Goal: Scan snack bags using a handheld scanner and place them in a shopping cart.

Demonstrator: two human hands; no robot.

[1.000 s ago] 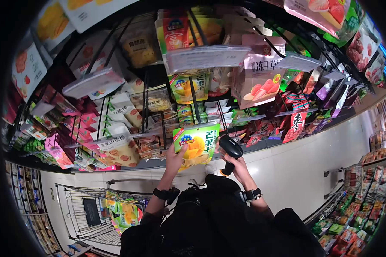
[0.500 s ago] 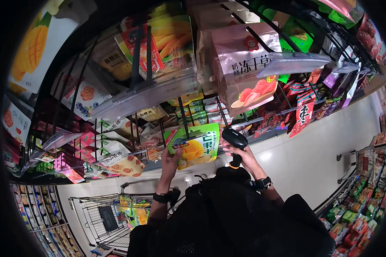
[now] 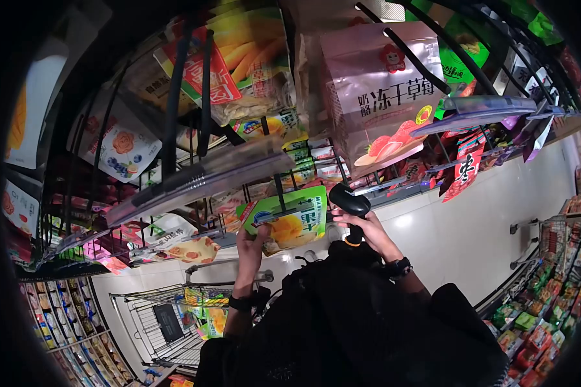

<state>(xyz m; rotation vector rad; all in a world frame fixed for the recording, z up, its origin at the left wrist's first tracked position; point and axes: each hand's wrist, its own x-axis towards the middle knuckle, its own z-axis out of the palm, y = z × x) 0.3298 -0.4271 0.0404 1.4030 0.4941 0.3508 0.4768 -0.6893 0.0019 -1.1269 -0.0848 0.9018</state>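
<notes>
Gripping a green mango pouch [image 3: 289,220] by its lower left corner, the left hand [image 3: 252,242] holds it up at the hooks. Just right, the right hand [image 3: 366,231] is clamped around a black scanner [image 3: 349,202], whose head sits just beside the pouch.

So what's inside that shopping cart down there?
Green and yellow snack bags lie in the shopping cart, beside a dark flat panel. The person's left arm covers its near end, so anything there is hidden.
</notes>
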